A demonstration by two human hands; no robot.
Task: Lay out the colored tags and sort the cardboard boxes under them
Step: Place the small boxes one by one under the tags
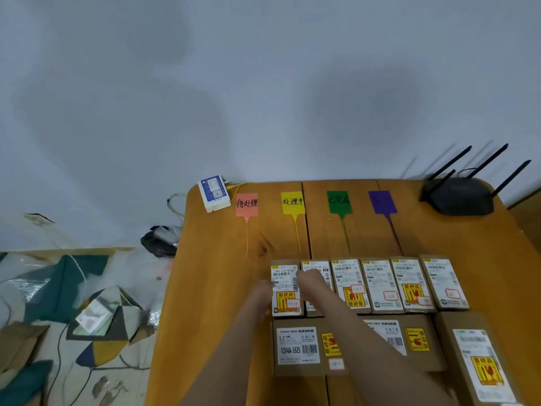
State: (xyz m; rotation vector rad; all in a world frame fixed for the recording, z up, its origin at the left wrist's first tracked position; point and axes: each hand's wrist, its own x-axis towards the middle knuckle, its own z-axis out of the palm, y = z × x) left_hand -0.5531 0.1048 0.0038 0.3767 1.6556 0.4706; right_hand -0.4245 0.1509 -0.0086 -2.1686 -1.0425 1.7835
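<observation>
Four colored tags lie in a row at the far side of the wooden table (pixel 216 288): pink tag (pixel 246 204), yellow tag (pixel 292 202), green tag (pixel 339 201) and purple tag (pixel 382 201). Nearer me stands a row of several small cardboard boxes with white labels. My left hand (pixel 259 297) touches the left edge of the leftmost small box (pixel 285 278). My right hand (pixel 314 285) lies with straight fingers over the second small box (pixel 317 265). Both hands are blurred. Three larger boxes lie in front: the left one (pixel 298 347), the middle one (pixel 415 341), the right one (pixel 480 364).
A black router (pixel 462 196) with antennas sits at the table's far right corner. A white and blue device (pixel 213 193) with cables rests at the far left corner. Left of the table the floor holds a patterned rug, a black bag (pixel 159 240) and loose wrapping.
</observation>
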